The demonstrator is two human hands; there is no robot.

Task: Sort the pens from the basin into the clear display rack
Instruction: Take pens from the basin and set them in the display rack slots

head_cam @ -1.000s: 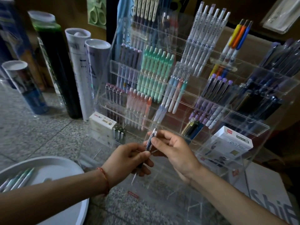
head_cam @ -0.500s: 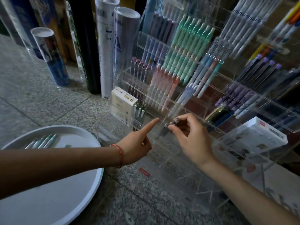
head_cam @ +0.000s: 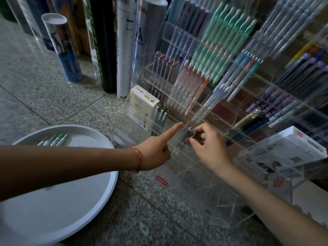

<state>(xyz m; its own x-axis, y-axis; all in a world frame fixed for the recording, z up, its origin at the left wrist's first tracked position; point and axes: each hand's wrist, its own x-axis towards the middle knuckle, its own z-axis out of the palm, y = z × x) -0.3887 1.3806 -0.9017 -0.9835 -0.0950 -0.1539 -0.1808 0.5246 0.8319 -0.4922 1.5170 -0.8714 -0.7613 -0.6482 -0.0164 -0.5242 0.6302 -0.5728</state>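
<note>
A clear display rack (head_cam: 204, 189) stands on the floor, its tiers full of green, pink, lilac and blue pens. My right hand (head_cam: 207, 148) pinches the top of a dark pen (head_cam: 186, 135) that stands in a low slot of the rack. My left hand (head_cam: 158, 148) holds nothing; its index finger points at the rack just left of that pen, the other fingers curled. The white basin (head_cam: 71, 215) sits at the lower left with several teal pens (head_cam: 53, 140) lying at its far rim.
Tall printed tubes (head_cam: 122, 50) stand behind the rack's left side. A white Deli box (head_cam: 143, 105) sits in the rack's lower left, a larger white box (head_cam: 291, 150) at its lower right. Speckled stone floor lies around the basin.
My left hand let go of the dark pen and now points with one finger. My right hand carried the pen down into a low slot. The view moved closer and leftward.
</note>
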